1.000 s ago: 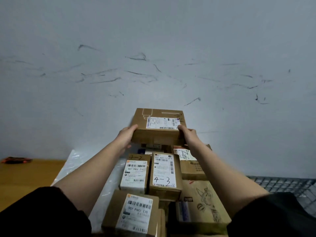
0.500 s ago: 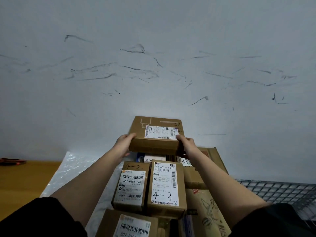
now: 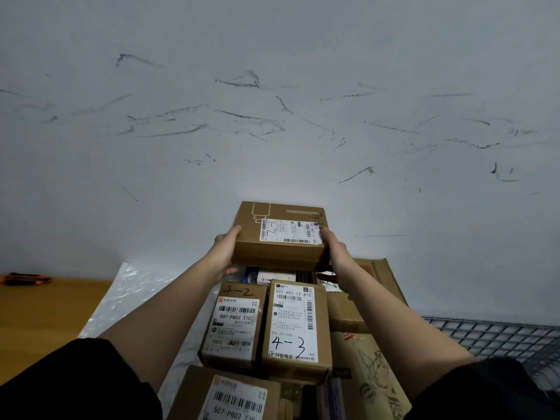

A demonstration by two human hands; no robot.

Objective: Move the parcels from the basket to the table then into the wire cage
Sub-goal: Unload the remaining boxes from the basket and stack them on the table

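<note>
A brown cardboard parcel with a white label marked 1-2 sits at the far end of a pile of parcels, near the wall. My left hand grips its left side and my right hand grips its right side. Below it lie the parcel marked 4-2, the parcel marked 4-3 and a larger printed box. Part of the wire cage shows at the lower right. The basket is not in view.
A wooden table lies at the left with an orange and black tool near the wall. A white plastic sheet lies under the pile. The scuffed white wall stands close behind the parcels.
The view has tilted slightly, so the pile sits lower in the frame. Both hands have kept their hold on the 1-2 parcel, which stays at the far end of the pile.
</note>
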